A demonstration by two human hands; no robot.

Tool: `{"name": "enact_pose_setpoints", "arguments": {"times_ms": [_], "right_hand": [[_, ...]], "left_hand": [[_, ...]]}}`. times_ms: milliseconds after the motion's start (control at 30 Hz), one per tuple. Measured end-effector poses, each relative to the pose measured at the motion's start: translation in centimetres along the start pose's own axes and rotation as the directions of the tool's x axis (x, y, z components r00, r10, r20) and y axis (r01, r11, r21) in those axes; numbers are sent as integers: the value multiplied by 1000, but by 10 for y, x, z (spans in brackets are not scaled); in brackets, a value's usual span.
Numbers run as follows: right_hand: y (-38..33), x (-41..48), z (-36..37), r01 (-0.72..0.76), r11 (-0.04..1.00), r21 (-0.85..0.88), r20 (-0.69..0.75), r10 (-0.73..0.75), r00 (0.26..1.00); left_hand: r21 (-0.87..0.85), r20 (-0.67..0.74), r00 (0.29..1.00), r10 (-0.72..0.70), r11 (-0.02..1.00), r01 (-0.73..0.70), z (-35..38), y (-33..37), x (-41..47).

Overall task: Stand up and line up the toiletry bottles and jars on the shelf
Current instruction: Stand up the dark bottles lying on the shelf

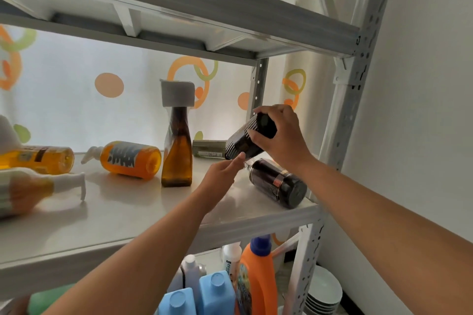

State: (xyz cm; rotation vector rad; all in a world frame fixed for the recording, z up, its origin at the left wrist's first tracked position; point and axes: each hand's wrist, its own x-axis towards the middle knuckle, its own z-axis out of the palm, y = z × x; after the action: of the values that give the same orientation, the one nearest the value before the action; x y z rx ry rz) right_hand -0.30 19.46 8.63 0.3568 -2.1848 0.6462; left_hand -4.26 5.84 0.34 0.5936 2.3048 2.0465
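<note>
Your right hand (279, 135) has a closed grip round the dark ribbed jar (249, 137), lifted off the shelf (133, 215) and tilted, long axis running down-left, cap end up-right. Your left hand (221, 176) sits just under it, fingers loosely spread, holding nothing. Another dark jar (279, 181) lies on its side just below. The orange bottle (130, 158) lies flat too; the amber bottle (177, 146) is upright.

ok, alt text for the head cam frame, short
A person's right hand holds a dark ribbed jar tilted above a white shelf, the left hand reaching in beneath it. One amber bottle with a white cap stands upright; three orange pump bottles and a dark bottle lie on their sides.
</note>
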Motion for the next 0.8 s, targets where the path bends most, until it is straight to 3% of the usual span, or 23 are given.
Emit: {"name": "enact_pose_setpoints", "arguments": {"times_ms": [100, 300, 500, 600, 700, 800], "right_hand": [[-4, -21, 2, 40, 999, 15, -5, -40, 999], [-16, -64, 13, -21, 1000, 13, -51, 21, 998], [-22, -85, 17, -141, 987, -74, -149, 129, 980], [-24, -90, 22, -229, 963, -141, -136, 211, 968], [-25, -92, 27, -229, 940, -253, -165, 191, 968], [-24, -90, 27, -231, 905, -357, -70, 221, 973]], "left_hand": [[-34, -9, 996, -91, 995, 91, -1, 0, -11], [169, -108, 967, -232, 954, 247, -7, 3, -31], [262, -120, 968, -221, 933, 245, -10, 2, -44], [240, -48, 979, -200, 949, 206, -14, -1, -50], [203, 4, 986, -169, 965, 164, -17, -4, -52], [219, -29, 991, -127, 967, 130, -20, -4, -48]]}}
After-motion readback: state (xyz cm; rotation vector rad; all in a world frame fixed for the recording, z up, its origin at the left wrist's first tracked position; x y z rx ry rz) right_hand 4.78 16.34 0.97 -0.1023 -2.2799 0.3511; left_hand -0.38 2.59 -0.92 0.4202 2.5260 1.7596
